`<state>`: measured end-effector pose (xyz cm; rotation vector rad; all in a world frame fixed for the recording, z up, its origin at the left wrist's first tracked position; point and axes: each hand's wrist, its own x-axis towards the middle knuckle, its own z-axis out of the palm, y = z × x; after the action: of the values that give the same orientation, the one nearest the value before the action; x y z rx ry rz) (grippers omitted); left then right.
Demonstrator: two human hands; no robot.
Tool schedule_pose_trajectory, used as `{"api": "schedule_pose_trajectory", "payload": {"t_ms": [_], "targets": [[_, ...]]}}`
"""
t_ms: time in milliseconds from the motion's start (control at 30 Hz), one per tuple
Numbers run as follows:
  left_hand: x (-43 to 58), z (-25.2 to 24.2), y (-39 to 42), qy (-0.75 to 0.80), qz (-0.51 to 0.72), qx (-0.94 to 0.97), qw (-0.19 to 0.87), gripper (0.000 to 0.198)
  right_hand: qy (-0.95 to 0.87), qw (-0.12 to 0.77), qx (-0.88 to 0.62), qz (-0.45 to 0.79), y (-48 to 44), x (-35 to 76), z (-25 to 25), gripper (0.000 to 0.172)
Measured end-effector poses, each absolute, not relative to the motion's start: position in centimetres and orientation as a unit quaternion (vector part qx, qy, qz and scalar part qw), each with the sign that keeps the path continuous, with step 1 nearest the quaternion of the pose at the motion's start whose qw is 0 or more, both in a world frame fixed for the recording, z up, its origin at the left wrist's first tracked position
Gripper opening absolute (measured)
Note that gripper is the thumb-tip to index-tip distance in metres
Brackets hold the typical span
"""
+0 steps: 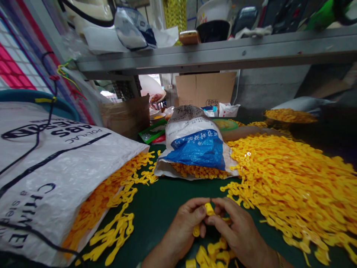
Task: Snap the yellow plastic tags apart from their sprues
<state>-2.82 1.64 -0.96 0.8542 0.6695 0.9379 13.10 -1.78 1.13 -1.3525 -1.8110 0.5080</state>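
Note:
My left hand and my right hand meet near the bottom centre above a dark green table. Both pinch the same small yellow plastic piece between thumbs and fingertips. Another yellow piece hangs under my left fingers. Several loose yellow pieces lie just below my hands. A big heap of the same yellow pieces spreads over the table to the right.
A large white woven sack lies on the left, spilling yellow pieces. A smaller white and blue bag lies in the middle, also open. Behind stand cardboard boxes and a tray of yellow pieces; a cluttered metal shelf hangs overhead.

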Motion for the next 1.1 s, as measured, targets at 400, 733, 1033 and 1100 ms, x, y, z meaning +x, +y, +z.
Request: {"api": "schedule_pose_trajectory", "payload": {"t_ms": [400,733,1033,1100], "targets": [[-4.9,0.6,2.9,0.436,0.319,0.606,0.584,0.031,-0.792,0.273,-0.53,0.133,-2.2,13.6,2.4,0.017],[-4.4,-0.1,2.5,0.378,0.282,0.458,0.754,0.026,-0.815,0.272,-0.5,0.105,-2.2,13.3,2.1,0.01],[-4.0,-0.6,1.7,0.358,0.295,0.431,0.774,0.027,-0.825,0.294,-0.466,0.123,-2.4,13.5,1.2,0.016],[-3.8,-0.6,1.6,0.362,0.301,0.433,0.769,0.026,-0.819,0.298,-0.471,0.137,-2.2,13.6,1.4,0.016]]}}
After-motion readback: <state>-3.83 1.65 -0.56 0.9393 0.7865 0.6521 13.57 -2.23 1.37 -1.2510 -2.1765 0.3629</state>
